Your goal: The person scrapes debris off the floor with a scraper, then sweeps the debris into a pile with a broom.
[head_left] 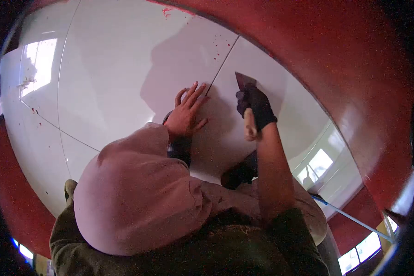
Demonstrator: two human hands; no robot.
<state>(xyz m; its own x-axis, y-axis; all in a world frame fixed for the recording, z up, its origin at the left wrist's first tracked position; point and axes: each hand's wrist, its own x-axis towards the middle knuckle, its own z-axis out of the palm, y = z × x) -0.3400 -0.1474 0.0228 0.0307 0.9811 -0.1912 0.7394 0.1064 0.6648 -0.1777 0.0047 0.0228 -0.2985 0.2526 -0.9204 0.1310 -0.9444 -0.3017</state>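
My left hand [187,114], bare, lies on the glossy white floor tiles [110,83] with its fingers spread, the fingertips close to a dark joint between tiles. To its right, my right hand [257,106] wears a black glove and is closed around a scraper [249,125]. The scraper's pale wooden handle sticks out toward me below the fist. Its flat, dark metal blade points away from me, low over the tile; the middle of the tool is hidden by the glove.
Small red spots [216,55] mark the tiles ahead, with more on the left. A red wall [326,60] curves along the far and right sides. At the lower right a thin pale-blue pole [354,220] slants beside my knee. Window light reflects off the floor.
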